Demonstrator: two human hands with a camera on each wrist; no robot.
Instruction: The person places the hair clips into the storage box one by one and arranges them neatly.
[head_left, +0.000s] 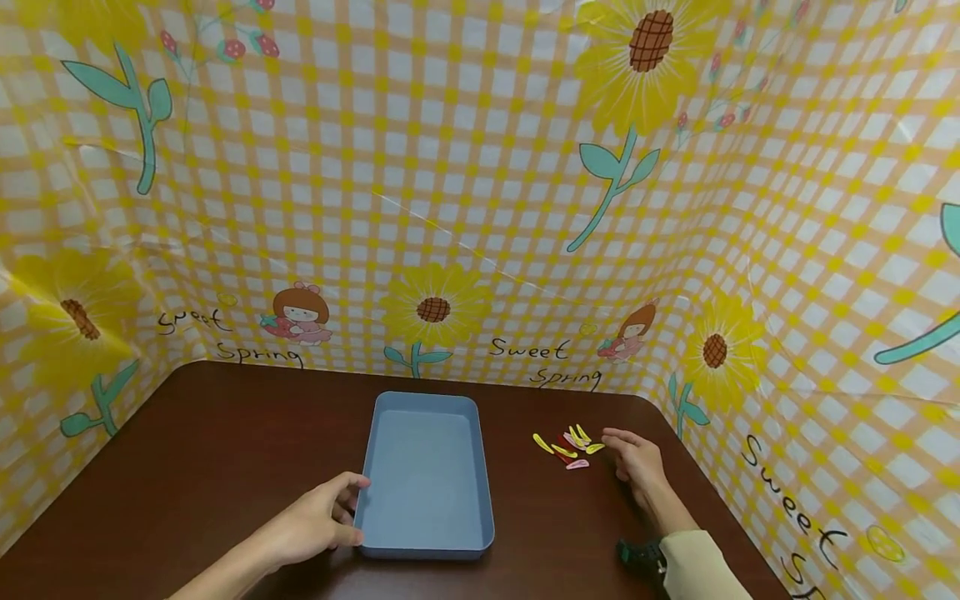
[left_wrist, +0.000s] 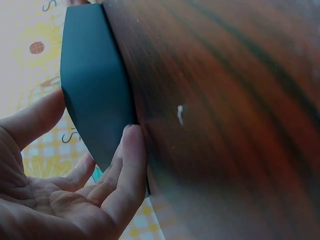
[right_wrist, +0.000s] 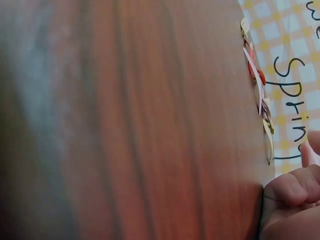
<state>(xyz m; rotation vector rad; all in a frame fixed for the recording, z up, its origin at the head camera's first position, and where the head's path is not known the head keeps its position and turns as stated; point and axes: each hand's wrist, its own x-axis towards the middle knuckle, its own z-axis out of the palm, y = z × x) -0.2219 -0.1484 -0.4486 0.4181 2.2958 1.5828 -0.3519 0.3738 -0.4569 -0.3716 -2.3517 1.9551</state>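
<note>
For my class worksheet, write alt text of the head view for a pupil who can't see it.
A person's left hand holds the left side of a blue tray on a dark brown table, and the right hand is just right of some yellow, pink and red hair clips. Behind hangs a yellow checked cloth printed with sunflowers.

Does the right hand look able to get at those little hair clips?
Most likely yes: the right hand is just beside the hair clips, nothing shows between them, and the blue tray lies on the clips' other side.
</note>
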